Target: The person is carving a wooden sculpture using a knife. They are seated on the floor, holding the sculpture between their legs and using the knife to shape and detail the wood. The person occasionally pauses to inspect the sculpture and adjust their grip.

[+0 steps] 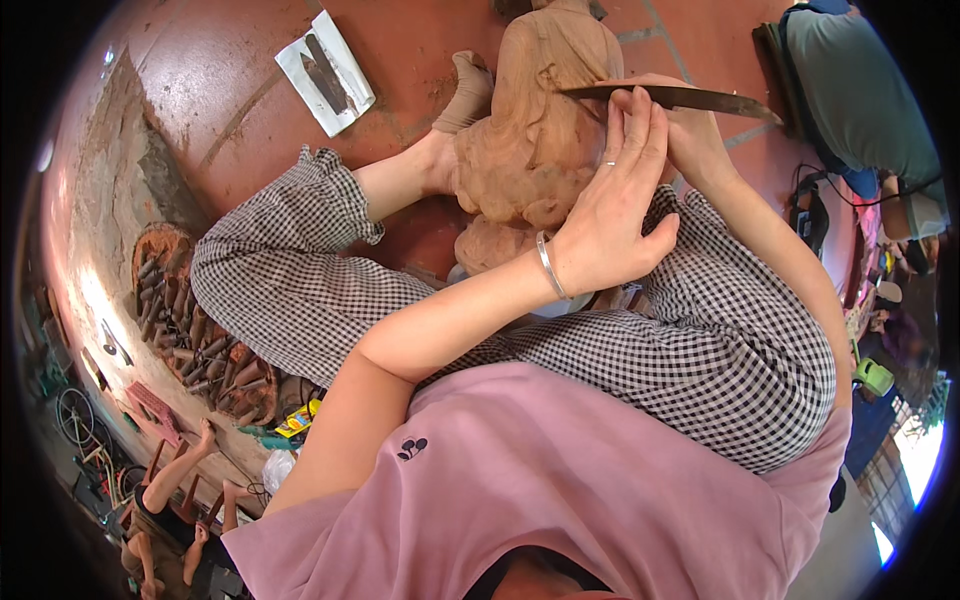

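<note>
My right hand [688,135] is closed round a long, dark, flat, file-like tool [725,102], its fingers partly hidden behind it and my other hand. The tool tapers to a point at its left end, over the carved wooden figure [530,130]. My left hand [618,215], with a ring and a silver bracelet [547,264], reaches across with fingers stretched out and thumb apart. Its fingertips touch the tool. The brown figure, with carved folds and a rounded, lumpy base, stands between my legs; its top is cut off by the frame edge.
On the red tiled floor [215,60] a white sheet [340,105] holds dark flat pieces. A round tray of carving tools [195,345] lies at left. Another person [165,530] sits at lower left. Grey-green cloth [850,90] and cables are at right.
</note>
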The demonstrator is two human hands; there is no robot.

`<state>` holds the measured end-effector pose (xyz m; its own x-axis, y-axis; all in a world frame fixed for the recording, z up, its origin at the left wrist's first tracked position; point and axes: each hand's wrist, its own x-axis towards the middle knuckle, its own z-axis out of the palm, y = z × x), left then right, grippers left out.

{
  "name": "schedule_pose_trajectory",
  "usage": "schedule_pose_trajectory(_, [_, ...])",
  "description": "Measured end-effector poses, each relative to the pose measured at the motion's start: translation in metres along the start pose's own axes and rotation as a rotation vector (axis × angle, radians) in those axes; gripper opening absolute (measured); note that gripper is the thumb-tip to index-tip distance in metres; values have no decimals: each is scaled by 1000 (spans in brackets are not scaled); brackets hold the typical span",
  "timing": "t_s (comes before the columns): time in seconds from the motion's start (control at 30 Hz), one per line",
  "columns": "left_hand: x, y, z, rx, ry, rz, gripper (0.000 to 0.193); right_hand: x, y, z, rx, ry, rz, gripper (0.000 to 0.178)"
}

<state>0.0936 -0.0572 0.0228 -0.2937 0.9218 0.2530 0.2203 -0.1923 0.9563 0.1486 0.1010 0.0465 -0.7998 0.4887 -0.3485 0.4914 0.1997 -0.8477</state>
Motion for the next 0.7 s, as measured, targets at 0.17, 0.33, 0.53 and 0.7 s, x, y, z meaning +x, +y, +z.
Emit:
schedule_pose_trajectory(0.17, [-30,21,13,-96,-20,-95,98,-4,36,2,-24,-95,-407,22])
schedule_pose_trajectory(0.33, [-12,3,10,-38,17,-23,98,2,24,1,37,2,-247,21])
schedule_pose_trajectory(0.53, [-34,23,17,-106,13,-82,98,-4,22,3,-117,-69,-383,20])
schedule_pose_trajectory(0.7, [-30,17,19,-56,100,-51,99,-5,9,10,-272,-26,-331,21])
